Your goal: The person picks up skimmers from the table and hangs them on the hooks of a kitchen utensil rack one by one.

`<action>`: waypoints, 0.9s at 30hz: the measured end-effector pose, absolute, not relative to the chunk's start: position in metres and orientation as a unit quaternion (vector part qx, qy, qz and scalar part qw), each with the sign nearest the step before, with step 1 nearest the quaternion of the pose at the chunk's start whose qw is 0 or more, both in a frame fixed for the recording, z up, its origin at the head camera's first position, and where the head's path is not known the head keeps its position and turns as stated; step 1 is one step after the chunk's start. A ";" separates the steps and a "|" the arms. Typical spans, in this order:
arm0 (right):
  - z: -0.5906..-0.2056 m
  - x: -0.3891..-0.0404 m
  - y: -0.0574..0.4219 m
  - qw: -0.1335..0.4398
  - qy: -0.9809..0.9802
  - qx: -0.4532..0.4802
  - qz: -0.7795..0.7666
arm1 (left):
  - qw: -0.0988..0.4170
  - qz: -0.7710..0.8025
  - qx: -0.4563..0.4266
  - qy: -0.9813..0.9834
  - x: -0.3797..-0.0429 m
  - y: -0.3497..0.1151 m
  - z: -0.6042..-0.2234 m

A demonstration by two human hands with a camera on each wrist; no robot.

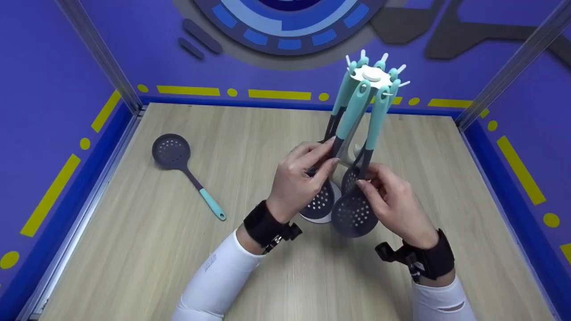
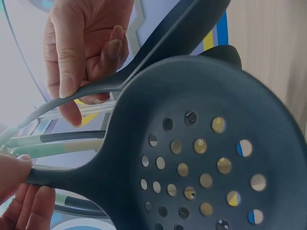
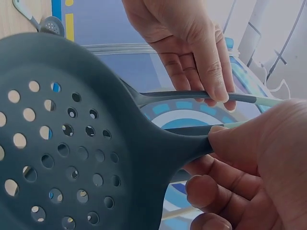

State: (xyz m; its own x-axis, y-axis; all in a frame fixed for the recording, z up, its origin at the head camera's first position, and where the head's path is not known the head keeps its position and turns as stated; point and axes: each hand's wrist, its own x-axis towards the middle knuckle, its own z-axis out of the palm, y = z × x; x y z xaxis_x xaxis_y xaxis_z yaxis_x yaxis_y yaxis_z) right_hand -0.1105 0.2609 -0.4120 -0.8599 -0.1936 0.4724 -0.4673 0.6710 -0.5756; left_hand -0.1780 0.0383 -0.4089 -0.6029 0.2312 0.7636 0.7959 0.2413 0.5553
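Observation:
A white rotating-style utensil stand [image 1: 373, 75] holds several skimmers by their turquoise handles, hung on prongs round its top. My left hand [image 1: 296, 180] pinches the dark neck of one hanging skimmer [image 1: 322, 213], whose round perforated bowl fills much of the left wrist view. With thumb and fingers, my right hand [image 1: 395, 200] pinches the neck of another skimmer [image 1: 345, 229], in front and to the right. Its bowl [image 3: 139, 158] looms large in the right wrist view. Both handles reach up to the prongs. The stand's pole is mostly hidden behind the utensils.
Another skimmer [image 1: 171, 154] with a turquoise handle lies flat on the left of the wooden table [image 1: 134, 249]. Blue panels [image 1: 250, 73] with yellow marks enclose the table at the back and sides. Part of the stand's white base [image 1: 319, 220] shows beneath the hanging bowls.

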 end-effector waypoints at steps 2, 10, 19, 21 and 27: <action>-0.412 -0.110 0.261 0.190 -0.893 0.187 0.362 | 0.288 -0.500 -0.346 -0.740 -0.178 0.039 -0.409; -0.411 -0.110 0.261 0.193 -0.895 0.190 0.355 | 0.305 -0.489 -0.347 -0.740 -0.177 0.039 -0.410; -0.411 -0.110 0.261 0.193 -0.894 0.191 0.356 | 0.290 -0.497 -0.341 -0.744 -0.177 0.040 -0.414; -0.411 -0.110 0.261 0.192 -0.894 0.190 0.357 | 0.285 -0.499 -0.340 -0.744 -0.178 0.041 -0.415; -0.411 -0.110 0.262 0.190 -0.895 0.189 0.357 | 0.266 -0.509 -0.335 -0.746 -0.179 0.042 -0.417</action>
